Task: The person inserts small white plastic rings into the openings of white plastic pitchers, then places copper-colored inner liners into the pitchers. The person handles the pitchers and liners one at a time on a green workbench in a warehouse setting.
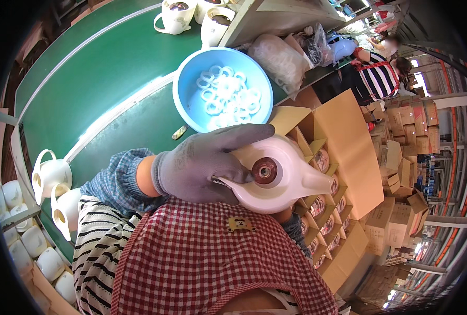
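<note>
My left hand (204,165), in a grey work glove, is closed on the side of a white plastic jug (291,168). Its upper finger stretches along the jug's far side. The jug is tipped so that I look into its round opening, with the spout pointing right. A dark reddish-brown round piece (265,171) with a small pale centre shows inside. Under the jug's near side a bit of my right hand (283,215) shows beside a plaid cuff; its fingers are hidden. Beyond my left hand a light blue basin (181,100) holds many translucent white rings (225,92).
An open cardboard carton (349,147) with dividers holds shiny round pieces at right. More white jugs (175,18) stand at the back, others (52,173) at left on the green table (112,63). Plastic bags (283,60) lie beyond the basin. A person (372,79) in stripes is farther off.
</note>
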A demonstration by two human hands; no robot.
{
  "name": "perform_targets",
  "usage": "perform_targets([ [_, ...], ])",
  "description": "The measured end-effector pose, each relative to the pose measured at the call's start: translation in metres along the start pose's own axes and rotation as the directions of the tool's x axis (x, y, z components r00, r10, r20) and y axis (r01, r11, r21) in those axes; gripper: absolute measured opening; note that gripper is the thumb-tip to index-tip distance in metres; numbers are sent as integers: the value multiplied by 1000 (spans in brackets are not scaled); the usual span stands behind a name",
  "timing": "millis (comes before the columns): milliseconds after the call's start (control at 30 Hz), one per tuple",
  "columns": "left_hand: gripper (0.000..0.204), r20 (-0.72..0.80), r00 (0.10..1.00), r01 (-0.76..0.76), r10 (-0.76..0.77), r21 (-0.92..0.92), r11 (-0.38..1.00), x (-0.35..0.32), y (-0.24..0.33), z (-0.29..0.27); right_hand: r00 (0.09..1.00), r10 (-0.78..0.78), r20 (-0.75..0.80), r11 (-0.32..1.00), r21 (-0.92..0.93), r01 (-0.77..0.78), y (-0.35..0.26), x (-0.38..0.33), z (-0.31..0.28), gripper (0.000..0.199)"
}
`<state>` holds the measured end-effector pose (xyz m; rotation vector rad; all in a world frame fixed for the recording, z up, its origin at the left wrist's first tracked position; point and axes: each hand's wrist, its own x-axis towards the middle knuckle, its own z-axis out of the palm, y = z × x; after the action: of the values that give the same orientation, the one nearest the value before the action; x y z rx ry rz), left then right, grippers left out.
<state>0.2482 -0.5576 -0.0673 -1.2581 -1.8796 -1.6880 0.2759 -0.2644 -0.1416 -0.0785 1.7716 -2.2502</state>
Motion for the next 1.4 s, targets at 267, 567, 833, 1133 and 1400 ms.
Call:
perform_targets([
  [267, 31, -53, 999, -11, 11, 2, 1000, 2, 2, 6, 1000, -10, -10, 1000, -20, 10, -1, 5, 3, 55],
  [567, 33, -3, 1000, 15, -14, 129, 991, 8, 8, 5, 999, -17, -27, 998, -53, 16, -1, 6, 4, 54],
  [833, 40, 70, 995, -76, 68, 120, 990, 9, 5, 3, 998, -28, -52, 994, -103, 23, -7, -11, -8, 53],
  [1133, 34, 112, 985, -131, 129, 11, 991, 10, -5, 0, 996, -39, -79, 989, -149, 27, -11, -20, -13, 51],
  [1400, 33, 131, 988, -96, 84, 84, 992, 10, -4, -4, 996, -39, -80, 984, -179, 24, -11, -18, -14, 50],
])
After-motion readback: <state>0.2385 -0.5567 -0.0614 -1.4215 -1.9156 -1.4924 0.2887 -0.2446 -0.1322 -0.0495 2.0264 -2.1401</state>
